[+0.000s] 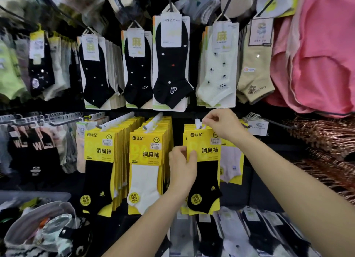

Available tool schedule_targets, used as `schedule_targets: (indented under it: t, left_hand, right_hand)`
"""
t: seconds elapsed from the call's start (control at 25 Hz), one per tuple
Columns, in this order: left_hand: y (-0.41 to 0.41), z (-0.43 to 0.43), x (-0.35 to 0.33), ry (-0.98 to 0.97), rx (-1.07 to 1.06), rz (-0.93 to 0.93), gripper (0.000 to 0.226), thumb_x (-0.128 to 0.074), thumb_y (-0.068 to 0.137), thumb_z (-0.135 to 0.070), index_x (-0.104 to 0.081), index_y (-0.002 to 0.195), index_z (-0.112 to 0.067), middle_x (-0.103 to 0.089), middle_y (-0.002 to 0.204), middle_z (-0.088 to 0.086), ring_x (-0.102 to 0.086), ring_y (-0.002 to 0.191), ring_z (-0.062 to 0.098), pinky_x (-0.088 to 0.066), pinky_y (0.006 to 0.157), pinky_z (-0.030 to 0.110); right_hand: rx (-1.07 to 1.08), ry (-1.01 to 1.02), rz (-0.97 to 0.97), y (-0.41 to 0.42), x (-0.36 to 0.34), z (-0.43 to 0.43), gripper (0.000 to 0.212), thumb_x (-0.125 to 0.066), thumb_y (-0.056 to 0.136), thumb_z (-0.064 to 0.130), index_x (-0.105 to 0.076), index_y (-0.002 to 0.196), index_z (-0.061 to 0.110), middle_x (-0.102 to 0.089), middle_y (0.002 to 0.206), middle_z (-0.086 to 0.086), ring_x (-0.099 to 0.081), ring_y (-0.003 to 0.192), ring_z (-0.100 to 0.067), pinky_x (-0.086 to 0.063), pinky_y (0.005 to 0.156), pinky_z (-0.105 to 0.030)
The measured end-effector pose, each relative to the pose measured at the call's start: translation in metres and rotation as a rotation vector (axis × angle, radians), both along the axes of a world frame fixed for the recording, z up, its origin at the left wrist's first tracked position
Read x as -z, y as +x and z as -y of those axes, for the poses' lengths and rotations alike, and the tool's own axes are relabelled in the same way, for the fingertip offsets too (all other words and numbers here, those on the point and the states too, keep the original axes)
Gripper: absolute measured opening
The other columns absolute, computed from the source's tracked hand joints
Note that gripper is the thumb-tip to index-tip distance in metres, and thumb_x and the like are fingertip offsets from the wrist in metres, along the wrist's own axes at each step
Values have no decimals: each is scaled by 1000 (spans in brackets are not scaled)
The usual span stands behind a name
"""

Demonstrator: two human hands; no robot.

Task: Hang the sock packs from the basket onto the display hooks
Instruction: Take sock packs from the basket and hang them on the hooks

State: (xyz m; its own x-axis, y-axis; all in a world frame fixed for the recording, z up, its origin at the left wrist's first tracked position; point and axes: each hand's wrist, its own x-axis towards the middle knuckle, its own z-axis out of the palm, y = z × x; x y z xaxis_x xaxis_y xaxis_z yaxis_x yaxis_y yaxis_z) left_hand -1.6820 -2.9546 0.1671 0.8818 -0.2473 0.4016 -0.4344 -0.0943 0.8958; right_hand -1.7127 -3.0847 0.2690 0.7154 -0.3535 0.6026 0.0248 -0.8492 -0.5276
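A yellow sock pack with a black sock hangs at the front of a stack in the middle row. My left hand grips its left edge, thumb on the yellow card. My right hand pinches the pack's white hanger tab at the tip of the display hook. Two more hooks to the left carry full stacks: white-sock packs and black-sock packs. Behind the held pack hangs a pack with a pale pink sock. The basket is not clearly in view.
The upper row holds black, cream and beige sock packs. Pink garments hang at the right, copper-coloured hangers below them. A grey hat and mixed items lie bottom left. More sock packs lie on the lower shelf.
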Motion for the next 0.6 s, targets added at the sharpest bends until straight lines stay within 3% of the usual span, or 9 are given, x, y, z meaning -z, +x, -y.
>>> schedule_targets:
  t: [0.12, 0.2, 0.24, 0.32, 0.4, 0.52, 0.6]
  left_hand:
    - [6, -4, -2, 53, -136, 104, 48, -59, 87, -25, -42, 129, -9, -44, 130, 7, -39, 124, 21, -33, 105, 34]
    - [13, -3, -12, 52, -63, 89, 61, -59, 88, -29, -32, 140, -10, -36, 142, 6, -31, 134, 20, -26, 110, 34]
    - [17, -2, -18, 47, 1, 53, 66, -58, 88, -31, -27, 143, -12, -32, 146, 5, -28, 136, 19, -25, 112, 34]
    - [25, 0, -23, 11, 147, -32, 69, -56, 90, -35, -21, 147, -19, -31, 148, -2, -32, 135, 12, -30, 109, 28]
    - [27, 4, -21, -48, 287, -128, 65, -52, 92, -37, -19, 148, -28, -38, 140, -11, -44, 121, 2, -37, 98, 18]
    - [34, 15, -14, -126, 332, -201, 63, -50, 94, -36, -17, 148, -32, -44, 141, -5, -46, 124, 12, -37, 108, 37]
    - [39, 20, -15, -152, 344, -221, 61, -50, 94, -31, -20, 148, -32, -48, 138, -4, -49, 122, 13, -38, 108, 40]
  right_hand:
    - [-31, -12, -63, 8, 4, -2, 21, -61, 84, 19, -64, 64, 24, -55, 57, 15, -47, 50, -3, -33, 44, -13]
    - [-30, 32, -45, 7, 12, -2, 14, -61, 85, 21, -65, 72, 24, -63, 69, 12, -55, 61, -6, -42, 56, -18]
    - [-1, 59, -13, 5, 19, 0, 7, -61, 86, 24, -67, 85, 21, -67, 85, 6, -59, 75, -10, -46, 67, -24]
    - [74, 121, -2, -3, 40, 3, 37, -60, 88, 32, -57, 120, 14, -59, 117, -3, -55, 109, -19, -43, 88, -30]
    - [-6, 290, -58, -10, 65, -2, 63, -59, 89, 35, -33, 141, 10, -48, 133, -2, -45, 126, -19, -37, 97, -27]
    - [-181, 522, -68, -5, 88, -11, 76, -56, 93, 20, -6, 149, 14, -49, 125, 6, -47, 110, -3, -37, 74, 1]
    - [-216, 591, -25, 4, 90, -9, 77, -56, 93, 15, -4, 149, 16, -50, 118, 9, -49, 94, 8, -38, 61, 5]
